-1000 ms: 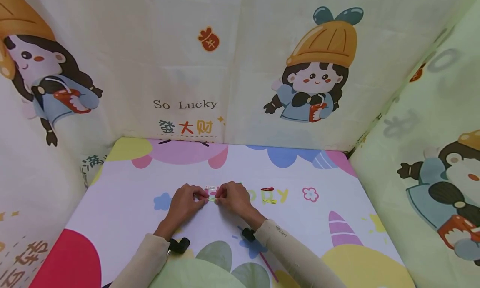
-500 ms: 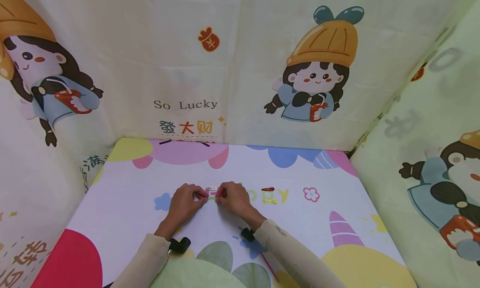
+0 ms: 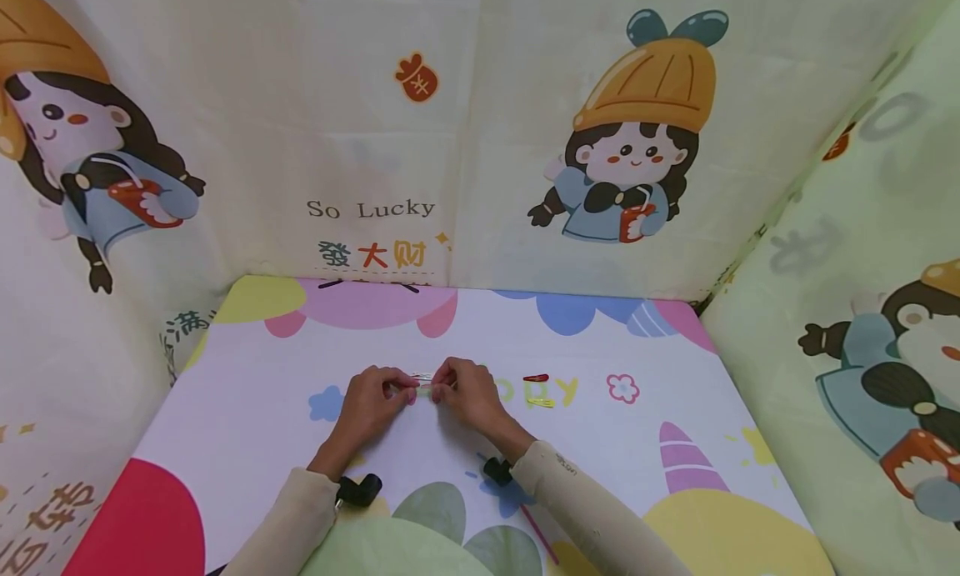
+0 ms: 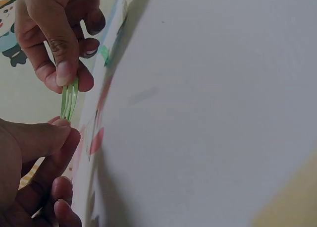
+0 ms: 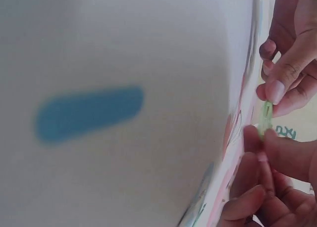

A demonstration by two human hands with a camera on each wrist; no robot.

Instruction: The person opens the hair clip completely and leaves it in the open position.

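Observation:
A light green snap hair clip [image 4: 69, 99] is stretched between my two hands. My left hand [image 3: 372, 401] pinches one end between thumb and forefinger. At the other end, my right hand [image 3: 468, 397] pinches it the same way. In the right wrist view, the green hair clip [image 5: 266, 115] is blurred and partly covered by fingertips. A silvery white hair clip [image 3: 422, 376] lies on the table just behind the hands, partly hidden by them. To the right of my right hand lie a red hair clip [image 3: 536, 378] and a yellow hair clip [image 3: 540, 403].
The table [image 3: 600, 451] has a white cover printed with colourful shapes and letters. Printed curtains [image 3: 480, 142] rise at its back and both sides. Small black wrist cameras sit on both forearms, by the beige sleeves [image 3: 600, 509].
Both hands keep hold of the green hair clip. It has risen slightly towards the silvery white one, and the right hand has moved up a little. The red and yellow clips stay put.

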